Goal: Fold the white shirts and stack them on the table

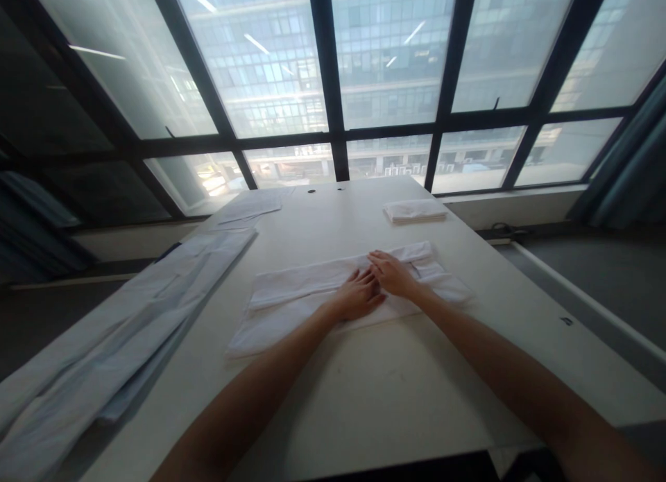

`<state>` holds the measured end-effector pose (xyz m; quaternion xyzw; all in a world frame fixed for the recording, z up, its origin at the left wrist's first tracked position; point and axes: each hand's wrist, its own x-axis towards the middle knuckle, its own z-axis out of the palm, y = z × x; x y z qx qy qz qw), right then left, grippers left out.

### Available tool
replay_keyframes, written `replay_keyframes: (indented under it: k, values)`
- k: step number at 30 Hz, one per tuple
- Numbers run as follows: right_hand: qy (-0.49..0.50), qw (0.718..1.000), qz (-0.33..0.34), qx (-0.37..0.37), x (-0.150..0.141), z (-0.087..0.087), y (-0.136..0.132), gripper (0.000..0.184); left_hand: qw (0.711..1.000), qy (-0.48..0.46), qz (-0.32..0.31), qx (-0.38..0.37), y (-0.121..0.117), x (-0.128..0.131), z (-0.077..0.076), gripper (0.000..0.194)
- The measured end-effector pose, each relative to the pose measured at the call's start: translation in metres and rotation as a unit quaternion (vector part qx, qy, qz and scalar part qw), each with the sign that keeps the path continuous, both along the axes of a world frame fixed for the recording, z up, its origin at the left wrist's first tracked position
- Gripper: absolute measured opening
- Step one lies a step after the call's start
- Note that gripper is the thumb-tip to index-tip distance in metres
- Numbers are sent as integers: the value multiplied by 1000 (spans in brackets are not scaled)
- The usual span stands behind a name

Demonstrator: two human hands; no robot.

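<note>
A white cloth (291, 293) lies spread crosswise on the table in front of me, its far side folded over toward me in a long strip. My left hand (359, 295) rests flat on the cloth near its middle, fingers stretched out. Just right of it, my right hand (391, 272) lies on the folded strip, its fingertips close to the left hand's fingers. The right hand's fingers are extended too. At the cloth's right end the fabric is loose and wrinkled. Neither hand grips anything that I can see.
On the white table (354, 392), a neatly folded white stack (415, 211) sits at the far right. Long white fabric pieces (130, 322) run along the left edge, with thin white sheets (254, 206) beyond them. Large windows (390, 59) stand behind the table.
</note>
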<state>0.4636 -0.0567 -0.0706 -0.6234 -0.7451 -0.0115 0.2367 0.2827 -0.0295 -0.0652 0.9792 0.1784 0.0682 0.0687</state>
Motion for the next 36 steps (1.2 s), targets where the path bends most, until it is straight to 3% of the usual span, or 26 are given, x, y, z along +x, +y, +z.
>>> replay_keyframes:
  k: [2, 4, 9, 13, 18, 22, 26, 29, 31, 33, 36]
  values:
    - [-54, 996, 36, -57, -4, -7, 8, 50, 1000, 2, 2, 4, 1, 0, 1, 55]
    - [-92, 990, 22, -103, 7, -12, 13, 52, 1000, 7, 4, -7, 1, -1, 1, 58]
    - [-89, 970, -148, -171, 76, -12, 13, 60, 998, 38, 9, -39, 1, -3, 4, 67]
    - [-19, 947, -245, -208, 116, -13, 13, 60, 998, 45, 12, -40, 0, -3, 5, 67]
    - [9, 937, -294, -188, 130, -13, 8, 59, 997, 59, 15, -45, -2, -2, 7, 69]
    - [2, 943, -323, -84, 123, 2, -1, 53, 997, 47, 27, -52, -4, -2, 8, 71]
    - [-12, 967, -253, -19, 73, 9, -15, 51, 998, 26, 19, -48, -3, -1, 6, 63]
    - [-26, 993, -113, -26, 23, -4, -30, 53, 999, 5, 14, -33, 0, 0, 0, 60]
    - [-23, 999, -13, -41, 5, -15, -38, 57, 1000, -6, 16, -22, 1, 1, -3, 60]
    - [-11, 997, 43, -59, 8, -21, -42, 60, 1000, -9, 18, -17, 2, 1, -6, 61]
    - [16, 997, 52, -57, 43, -18, -45, 62, 1000, -4, 15, -19, 2, 0, -6, 62]
